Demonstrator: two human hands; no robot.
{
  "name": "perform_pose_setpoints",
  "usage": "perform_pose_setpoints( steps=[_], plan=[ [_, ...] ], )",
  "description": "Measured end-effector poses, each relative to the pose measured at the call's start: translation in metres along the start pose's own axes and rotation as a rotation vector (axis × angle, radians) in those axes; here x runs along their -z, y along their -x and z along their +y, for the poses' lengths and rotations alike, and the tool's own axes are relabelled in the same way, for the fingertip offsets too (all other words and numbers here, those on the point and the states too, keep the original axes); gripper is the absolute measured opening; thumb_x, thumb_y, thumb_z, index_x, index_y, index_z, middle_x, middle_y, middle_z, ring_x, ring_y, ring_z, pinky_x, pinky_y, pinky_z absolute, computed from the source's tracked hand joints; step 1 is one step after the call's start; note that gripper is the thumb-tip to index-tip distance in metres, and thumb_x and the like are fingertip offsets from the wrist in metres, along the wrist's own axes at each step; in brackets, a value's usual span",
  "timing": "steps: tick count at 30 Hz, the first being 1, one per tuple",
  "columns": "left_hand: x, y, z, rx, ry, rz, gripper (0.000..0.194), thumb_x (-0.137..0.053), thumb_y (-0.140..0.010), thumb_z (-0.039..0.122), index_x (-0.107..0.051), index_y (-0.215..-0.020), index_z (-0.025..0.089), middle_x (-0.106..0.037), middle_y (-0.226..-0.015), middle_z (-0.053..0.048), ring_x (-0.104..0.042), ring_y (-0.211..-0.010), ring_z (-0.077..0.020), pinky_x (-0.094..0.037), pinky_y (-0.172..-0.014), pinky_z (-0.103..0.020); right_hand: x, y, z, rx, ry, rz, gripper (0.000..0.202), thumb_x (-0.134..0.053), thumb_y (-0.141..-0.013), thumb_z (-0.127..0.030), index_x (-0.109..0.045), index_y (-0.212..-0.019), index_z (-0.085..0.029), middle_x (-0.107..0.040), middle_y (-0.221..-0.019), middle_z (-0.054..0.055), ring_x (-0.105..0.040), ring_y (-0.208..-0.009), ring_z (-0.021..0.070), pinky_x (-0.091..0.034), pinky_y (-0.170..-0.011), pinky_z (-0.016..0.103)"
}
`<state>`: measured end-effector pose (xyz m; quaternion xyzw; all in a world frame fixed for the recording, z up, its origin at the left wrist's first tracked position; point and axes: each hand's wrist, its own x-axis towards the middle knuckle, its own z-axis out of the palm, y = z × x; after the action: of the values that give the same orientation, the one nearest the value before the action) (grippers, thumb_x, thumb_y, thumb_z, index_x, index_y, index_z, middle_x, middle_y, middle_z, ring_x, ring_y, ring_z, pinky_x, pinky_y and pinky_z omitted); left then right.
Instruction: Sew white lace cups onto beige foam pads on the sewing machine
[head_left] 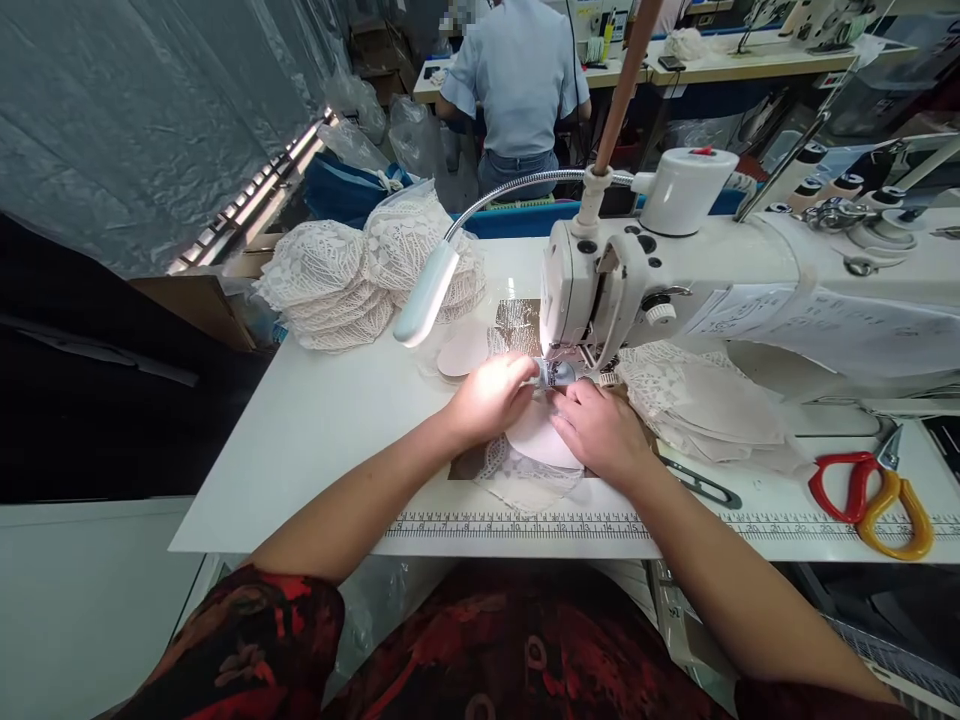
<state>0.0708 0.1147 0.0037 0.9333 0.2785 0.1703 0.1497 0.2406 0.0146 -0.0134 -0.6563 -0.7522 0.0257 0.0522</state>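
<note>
A white sewing machine stands before me, its presser foot down between my hands. Under it lies a pale fabric cup piece, with a lace piece showing beneath and towards me. My left hand is closed on the fabric at the left of the foot, fingertips pinched close to it. On the right side, my right hand has its fingers bent and pressed together at the fabric's edge. The fingertips of both hands are partly hidden near the needle.
Stacked lace cups sit at the back left, below a lamp. More lace pieces lie right of the needle. Scissors and a dark metal tool rest near the printed ruler. A person sits ahead.
</note>
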Motion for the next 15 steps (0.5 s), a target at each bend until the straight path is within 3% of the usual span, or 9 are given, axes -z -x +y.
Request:
perform_pose_setpoints(
  steps=[3, 6, 11, 15],
  plan=[
    [-0.002, 0.014, 0.013, -0.131, -0.061, -0.089, 0.02, -0.045, -0.093, 0.021, -0.061, -0.101, 0.011, -0.067, -0.098, -0.012, -0.062, -0.091, -0.0232, -0.052, -0.079, -0.036, -0.001, 0.0, -0.001, -0.005, -0.002, 0.013, 0.034, -0.041, -0.098, -0.031, -0.065, -0.119, -0.021, -0.063, -0.1, 0.008, -0.053, -0.083, 0.021, -0.034, -0.069, 0.032],
    [-0.011, 0.022, 0.016, -0.182, -0.142, -0.092, 0.03, -0.042, -0.096, 0.022, -0.06, -0.113, 0.006, -0.063, -0.121, -0.021, -0.06, -0.111, -0.0288, -0.052, -0.093, -0.045, 0.0, 0.001, 0.001, -0.002, -0.016, 0.035, 0.034, -0.044, -0.097, -0.031, -0.064, -0.122, -0.021, -0.063, -0.097, 0.007, -0.053, -0.081, 0.0208, -0.034, -0.068, 0.032],
    [-0.018, 0.02, 0.002, -0.204, -0.156, -0.101, 0.04, -0.047, -0.094, 0.026, -0.057, -0.126, 0.003, -0.058, -0.132, -0.022, -0.055, -0.122, -0.0324, -0.049, -0.101, -0.047, 0.0, 0.001, 0.004, 0.005, -0.031, 0.088, 0.028, -0.045, -0.096, -0.029, -0.068, -0.109, -0.019, -0.064, -0.092, 0.008, -0.054, -0.079, 0.0206, -0.032, -0.066, 0.031],
    [-0.014, 0.012, -0.011, -0.261, -0.149, -0.134, 0.045, -0.048, -0.093, 0.028, -0.056, -0.129, 0.001, -0.056, -0.135, -0.022, -0.054, -0.124, -0.0323, -0.048, -0.104, -0.045, -0.002, -0.001, 0.005, -0.014, -0.038, 0.104, 0.028, -0.047, -0.095, -0.029, -0.067, -0.111, -0.019, -0.065, -0.093, 0.009, -0.055, -0.079, 0.0212, -0.032, -0.065, 0.032]
  ],
)
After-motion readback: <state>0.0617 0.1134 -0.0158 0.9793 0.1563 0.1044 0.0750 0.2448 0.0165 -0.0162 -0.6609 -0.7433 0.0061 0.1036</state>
